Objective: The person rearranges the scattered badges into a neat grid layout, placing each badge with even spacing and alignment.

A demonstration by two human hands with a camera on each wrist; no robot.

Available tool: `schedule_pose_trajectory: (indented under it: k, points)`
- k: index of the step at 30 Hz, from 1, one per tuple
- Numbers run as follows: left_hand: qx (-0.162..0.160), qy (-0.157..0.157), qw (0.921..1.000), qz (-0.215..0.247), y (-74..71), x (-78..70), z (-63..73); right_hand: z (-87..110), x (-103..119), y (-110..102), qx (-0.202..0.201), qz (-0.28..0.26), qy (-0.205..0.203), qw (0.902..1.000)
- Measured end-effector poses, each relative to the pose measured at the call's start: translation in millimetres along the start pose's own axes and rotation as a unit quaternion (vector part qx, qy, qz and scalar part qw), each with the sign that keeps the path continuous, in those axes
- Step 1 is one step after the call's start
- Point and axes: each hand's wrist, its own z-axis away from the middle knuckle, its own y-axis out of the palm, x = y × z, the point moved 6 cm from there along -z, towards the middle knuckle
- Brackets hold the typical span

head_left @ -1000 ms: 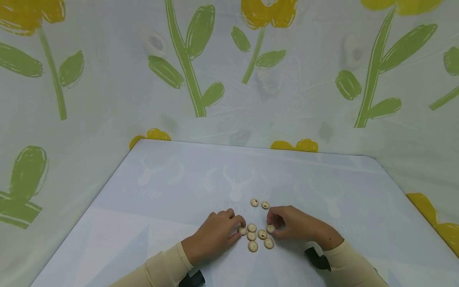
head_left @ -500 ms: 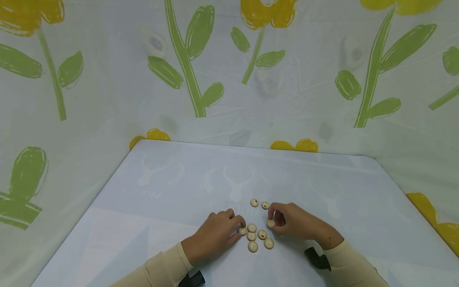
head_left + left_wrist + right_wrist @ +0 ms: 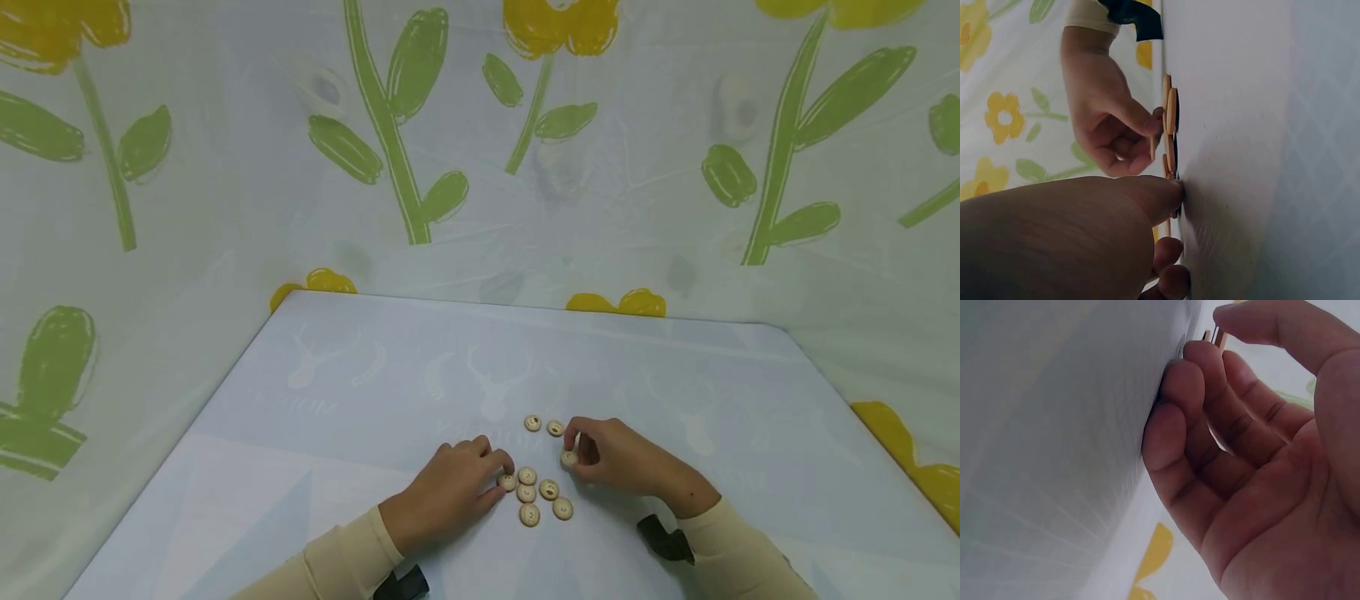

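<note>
Probably light, stiff and a little slippery, and best taken by the rim, one wooden disc (image 3: 569, 458) is pinched by the right hand (image 3: 622, 458), while a second disc (image 3: 507, 482), beside the cluster on the table (image 3: 300, 450), is held between thumb and forefinger of the left hand (image 3: 453, 492).

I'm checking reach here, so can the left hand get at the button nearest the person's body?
Probably yes: in the head view, nothing shows between the left hand and the nearest button, though it holds another button and may need to release that first.
</note>
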Motion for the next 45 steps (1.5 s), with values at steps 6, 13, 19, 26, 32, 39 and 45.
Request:
schedule_pose_trajectory:
  k: [6,13,19,26,32,39,45]
  points:
    - [-0.007,0.004,1.0000,0.001,-1.0,-0.7,0.7,-0.6,-3.7,-1.8,-0.010,-0.008,0.020,0.9997]
    - [-0.001,0.000,1.0000,0.003,1.5,-0.3,1.4,-1.7,-10.6,-2.4,-0.030,-0.010,0.055,0.9980]
    - [0.009,-0.009,0.9999,0.000,3.4,1.6,0.2,-3.0,-12.4,-4.8,-0.044,-0.011,0.075,0.9962]
    - [0.010,-0.008,0.9999,0.000,4.8,2.7,0.3,-5.3,-16.1,-4.5,-0.045,-0.019,0.113,0.9924]
    - [0.011,-0.008,0.9999,0.002,3.6,2.4,0.4,-6.6,-18.1,-5.3,-0.048,-0.015,0.128,0.9905]
    - [0.009,-0.007,0.9999,0.012,3.4,2.4,0.5,-6.4,-23.4,-5.9,-0.054,-0.006,0.150,0.9871]
    - [0.011,-0.009,0.9998,0.014,2.8,2.1,1.1,-6.5,-24.8,-5.3,-0.051,-0.010,0.162,0.9854]
